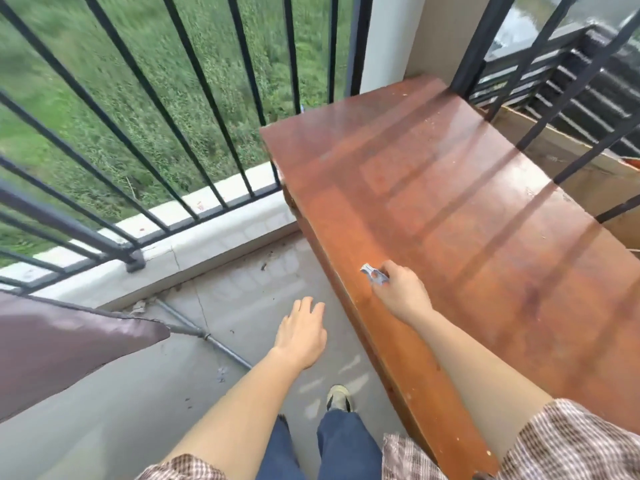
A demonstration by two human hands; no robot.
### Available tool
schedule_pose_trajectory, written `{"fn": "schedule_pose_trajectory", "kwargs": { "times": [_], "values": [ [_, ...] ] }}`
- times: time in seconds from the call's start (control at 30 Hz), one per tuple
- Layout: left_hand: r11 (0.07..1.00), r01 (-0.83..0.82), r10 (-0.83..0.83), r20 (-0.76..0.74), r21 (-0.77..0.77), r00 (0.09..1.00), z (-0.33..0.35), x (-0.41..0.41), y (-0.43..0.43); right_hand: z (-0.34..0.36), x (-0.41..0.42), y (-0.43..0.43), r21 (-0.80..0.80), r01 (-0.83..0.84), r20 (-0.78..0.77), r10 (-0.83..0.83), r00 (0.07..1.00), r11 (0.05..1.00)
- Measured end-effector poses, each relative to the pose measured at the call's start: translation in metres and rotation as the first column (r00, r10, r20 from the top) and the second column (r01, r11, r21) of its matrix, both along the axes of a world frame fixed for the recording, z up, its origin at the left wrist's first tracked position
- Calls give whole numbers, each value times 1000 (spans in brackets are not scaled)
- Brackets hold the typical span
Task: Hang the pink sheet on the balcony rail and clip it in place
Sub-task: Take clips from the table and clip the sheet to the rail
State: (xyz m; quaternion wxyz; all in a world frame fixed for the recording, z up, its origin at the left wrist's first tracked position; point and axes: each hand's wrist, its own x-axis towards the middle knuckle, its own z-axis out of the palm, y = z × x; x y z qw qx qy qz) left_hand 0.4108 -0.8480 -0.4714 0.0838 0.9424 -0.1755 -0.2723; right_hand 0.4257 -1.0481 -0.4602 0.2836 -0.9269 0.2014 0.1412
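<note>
Though blurred by motion, plainly a small pale blue-grey clip (373, 274), pinched in the right hand (401, 294); long axis slanted, from the fingertips at lower right to a free end at upper left; points toward the balcony rail (69, 225); sticks out past the knuckles, rear part hidden inside the curled fingers; mouth too blurred to tell whether parted. Right hand grasping the clip just above the near left edge of the reddish wooden table (467, 209); forearm crossing that edge from a checked sleeve (571, 441).

Left hand (303, 336) released; fingers straight and loosely together, palm down, holding nothing; hovers over the grey floor (242, 306), between the table edge and the rail.

Pink sheet (69, 351) at the lower left, well apart from both hands; hangs as a broad dusky-pink panel, dark top edge running left to right, one corner pointing right toward a metal pipe (225, 350) on the floor; impossible to tell what carries it.

For moving: a strip of floor between the table's long edge and the low kerb (214, 237) under the rail; one shoe (339, 398) and blue trouser legs (346, 445) at the bottom of that strip; glossy table top striped with shadows of the bars; grass (313, 64) beyond the rail.
</note>
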Motion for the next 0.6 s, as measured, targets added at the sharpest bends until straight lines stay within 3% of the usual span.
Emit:
{"fn": "schedule_pose_trajectory", "kwargs": {
  "times": [0.13, 0.3, 0.43, 0.6],
  "values": [
    [982, -174, 173, 30, 68, 984, 20, 20, 88, 9, 37, 94, 90, -174, 67, 168, 983, 981],
    [948, -231, 193, 183, 220, 964, 53, 59, 206, 17, 74, 219, 175, -338, 98, 326, 940, 925],
    [861, -110, -40, 282, 496, 959, 86, 92, 297, 17, 98, 312, 243, -416, 119, 398, 909, 876],
    [593, 31, -301, 186, 805, 935, 122, 129, 370, 16, 119, 399, 363, -405, 114, 392, 913, 839]
  ]
}}
